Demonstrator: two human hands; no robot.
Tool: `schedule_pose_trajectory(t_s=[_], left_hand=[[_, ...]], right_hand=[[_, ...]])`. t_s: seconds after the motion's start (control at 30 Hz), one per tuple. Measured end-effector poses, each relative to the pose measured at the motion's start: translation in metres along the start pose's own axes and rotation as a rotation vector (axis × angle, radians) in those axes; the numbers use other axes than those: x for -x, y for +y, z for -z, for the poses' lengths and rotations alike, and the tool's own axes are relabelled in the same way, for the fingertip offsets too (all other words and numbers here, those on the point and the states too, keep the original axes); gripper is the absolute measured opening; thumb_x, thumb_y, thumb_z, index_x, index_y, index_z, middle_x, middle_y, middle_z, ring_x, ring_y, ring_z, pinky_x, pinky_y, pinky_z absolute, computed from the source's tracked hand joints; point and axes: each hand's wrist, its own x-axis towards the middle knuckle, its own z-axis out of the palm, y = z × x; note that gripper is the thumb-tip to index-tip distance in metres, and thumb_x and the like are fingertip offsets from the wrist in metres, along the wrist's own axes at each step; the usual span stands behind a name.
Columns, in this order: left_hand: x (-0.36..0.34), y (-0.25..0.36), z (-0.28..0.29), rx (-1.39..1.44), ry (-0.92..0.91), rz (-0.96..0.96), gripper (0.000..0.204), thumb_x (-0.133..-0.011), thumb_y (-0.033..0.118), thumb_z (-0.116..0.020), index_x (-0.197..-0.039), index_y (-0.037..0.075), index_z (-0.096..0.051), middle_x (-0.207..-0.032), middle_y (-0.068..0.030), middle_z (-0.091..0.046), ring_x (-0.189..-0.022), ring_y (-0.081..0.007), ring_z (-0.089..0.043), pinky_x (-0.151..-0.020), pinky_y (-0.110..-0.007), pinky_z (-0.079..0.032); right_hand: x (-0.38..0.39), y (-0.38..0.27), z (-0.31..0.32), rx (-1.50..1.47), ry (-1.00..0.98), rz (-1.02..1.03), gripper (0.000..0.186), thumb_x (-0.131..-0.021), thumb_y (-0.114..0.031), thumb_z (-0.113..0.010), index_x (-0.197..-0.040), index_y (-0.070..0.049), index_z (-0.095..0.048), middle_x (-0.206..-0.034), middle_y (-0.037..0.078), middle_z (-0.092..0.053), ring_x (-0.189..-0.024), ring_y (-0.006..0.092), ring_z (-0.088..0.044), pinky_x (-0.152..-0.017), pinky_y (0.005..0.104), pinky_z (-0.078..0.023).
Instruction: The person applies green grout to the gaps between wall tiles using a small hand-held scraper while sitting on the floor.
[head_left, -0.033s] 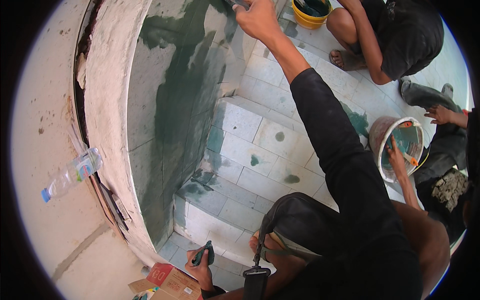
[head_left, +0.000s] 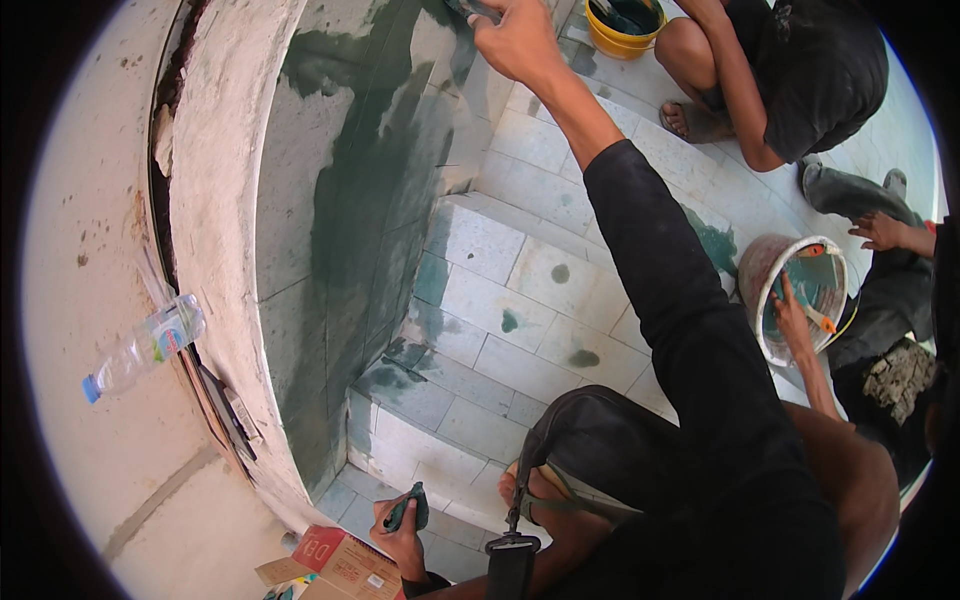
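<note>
- Head view: wide fisheye on the wearer's head, facing steeply down.
- Nearest: the right sleeve (head_left: pixel 690 320), large in frame.
- Farther: wall (head_left: pixel 350 230) at left, steps (head_left: pixel 500 310) in the middle, bucket (head_left: pixel 755 275) at right.

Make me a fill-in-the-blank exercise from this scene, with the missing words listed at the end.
1. While the person's left hand holds a small green-smeared object, the hand raised beside the wall is the person's ____ one.
2. The cap of the clear plastic bottle is ____.
3. The bucket near the top edge, close to a co-worker's foot, is ____ on the outside.

Missing words: right; blue; yellow.
</note>
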Motion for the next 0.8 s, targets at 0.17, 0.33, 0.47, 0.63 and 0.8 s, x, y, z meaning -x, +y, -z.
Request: schedule_pose_trajectory(t_s=[0.17,0.33,0.47,0.63,0.8], left_hand=[[0.001,-0.008,-0.001,0.018,0.005,0.010,0.018,-0.081,-0.008,-0.078,-0.099,-0.006,-0.080,-0.092,-0.0133,-0.075,-0.090,-0.0208,-0.065,-0.086,-0.032,-0.051],[-0.003,0.000,-0.003,0.016,-0.015,-0.005,0.018,-0.081,-0.009,-0.078,-0.099,-0.006,-0.080,-0.093,-0.0140,-0.075,-0.090,-0.0215,-0.065,-0.086,-0.032,-0.051],[0.000,-0.002,0.000,0.020,-0.007,0.015,0.019,-0.081,-0.009,-0.078,-0.100,-0.007,-0.079,-0.094,-0.0143,-0.074,-0.090,-0.0216,-0.066,-0.087,-0.032,-0.052],[0.003,-0.013,0.003,-0.036,-0.025,-0.034,0.009,-0.090,-0.001,-0.074,-0.097,-0.007,-0.074,-0.093,-0.0070,-0.067,-0.081,-0.0153,-0.067,-0.071,-0.029,-0.057],[0.007,-0.015,0.004,0.036,0.007,0.060,0.014,-0.085,-0.006,-0.076,-0.099,-0.007,-0.077,-0.094,-0.0106,-0.071,-0.086,-0.0182,-0.066,-0.081,-0.030,-0.054]], right_hand=[[0.025,-0.005,0.005,-0.075,-0.157,-0.119,0.042,-0.092,-0.015,-0.068,-0.133,-0.009,-0.073,-0.117,0.021,-0.072,-0.097,0.0290,-0.068,-0.091,0.0374,-0.054],[0.052,0.025,-0.027,-0.452,0.063,-0.313,0.043,-0.092,-0.017,-0.069,-0.135,-0.008,-0.072,-0.118,0.020,-0.073,-0.099,0.0237,-0.070,-0.091,0.0347,-0.054],[0.055,0.023,-0.047,-0.450,0.289,-0.135,0.050,-0.086,-0.016,-0.072,-0.134,-0.004,-0.071,-0.114,0.020,-0.074,-0.101,0.0266,-0.072,-0.095,0.0357,-0.054],[0.046,0.007,-0.055,-0.360,0.318,0.064,0.048,-0.086,0.009,-0.064,-0.133,-0.002,-0.062,-0.116,0.022,-0.063,-0.103,0.0372,-0.064,-0.094,0.0415,-0.052],[0.045,0.006,-0.056,-0.214,0.305,0.139,0.047,-0.086,0.010,-0.064,-0.132,0.000,-0.057,-0.111,0.020,-0.060,-0.100,0.0348,-0.061,-0.093,0.0408,-0.050]])
